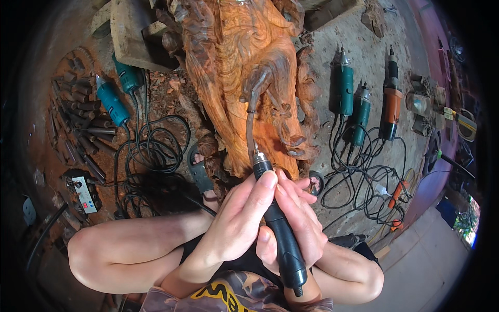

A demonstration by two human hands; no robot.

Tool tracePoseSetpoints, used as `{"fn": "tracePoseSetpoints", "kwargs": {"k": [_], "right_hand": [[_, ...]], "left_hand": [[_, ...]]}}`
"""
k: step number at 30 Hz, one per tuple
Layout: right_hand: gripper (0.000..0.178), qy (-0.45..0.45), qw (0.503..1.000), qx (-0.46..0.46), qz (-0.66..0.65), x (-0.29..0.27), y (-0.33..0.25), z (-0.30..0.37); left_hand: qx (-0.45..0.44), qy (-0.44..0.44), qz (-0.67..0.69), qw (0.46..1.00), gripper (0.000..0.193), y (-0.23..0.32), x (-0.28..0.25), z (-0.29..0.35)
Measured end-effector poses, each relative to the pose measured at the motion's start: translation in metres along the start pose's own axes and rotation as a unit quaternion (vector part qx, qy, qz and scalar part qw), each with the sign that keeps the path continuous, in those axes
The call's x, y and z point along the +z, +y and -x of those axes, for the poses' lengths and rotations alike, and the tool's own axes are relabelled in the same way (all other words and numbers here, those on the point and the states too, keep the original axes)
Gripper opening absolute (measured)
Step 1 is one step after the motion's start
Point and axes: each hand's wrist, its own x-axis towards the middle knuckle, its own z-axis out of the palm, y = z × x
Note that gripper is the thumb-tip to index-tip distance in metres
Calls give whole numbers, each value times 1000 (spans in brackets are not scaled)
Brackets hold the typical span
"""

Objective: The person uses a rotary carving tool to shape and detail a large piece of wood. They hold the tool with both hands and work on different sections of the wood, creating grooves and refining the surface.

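Both hands wrap one black rotary tool handpiece point(283, 236) held in front of my chest. My left hand point(236, 218) grips its upper part, thumb pressed near the metal collar. My right hand point(299, 221) closes around the middle of the grip from the other side. A long bent shaft point(250, 127) runs from the collar up to a large reddish-orange wood carving point(244, 67), and its tip touches a dark curved detail there. My bare knees show on either side below the hands.
Two teal power grinders point(117, 99) lie left of the carving with coiled black cords. Chisels point(83, 114) are spread further left beside a power strip point(83, 193). Right of the carving lie two teal grinders point(345, 83) and an orange one point(391, 106), with tangled cables.
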Motion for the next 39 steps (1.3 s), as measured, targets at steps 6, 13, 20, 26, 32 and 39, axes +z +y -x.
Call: {"fn": "tracePoseSetpoints", "kwargs": {"k": [6,13,20,26,32,39], "right_hand": [[55,21,1000,0,0,1,1,-2],[55,-12,1000,-2,-23,-4,7,4],[43,11,999,10,-32,-2,2,-1],[44,-1,999,32,-32,-5,0,-1],[51,3,999,-5,-38,0,1,-6],[45,7,999,12,-39,-4,5,5]], "left_hand": [[18,6,-25,1000,53,4,5,-4],[-20,30,14,999,53,6,10,1],[32,6,-1,999,53,5,7,1],[1,10,24,1000,52,3,8,2],[46,-11,-8,999,53,1,5,-2],[47,-46,32,997,54,-5,-2,-4]]}}
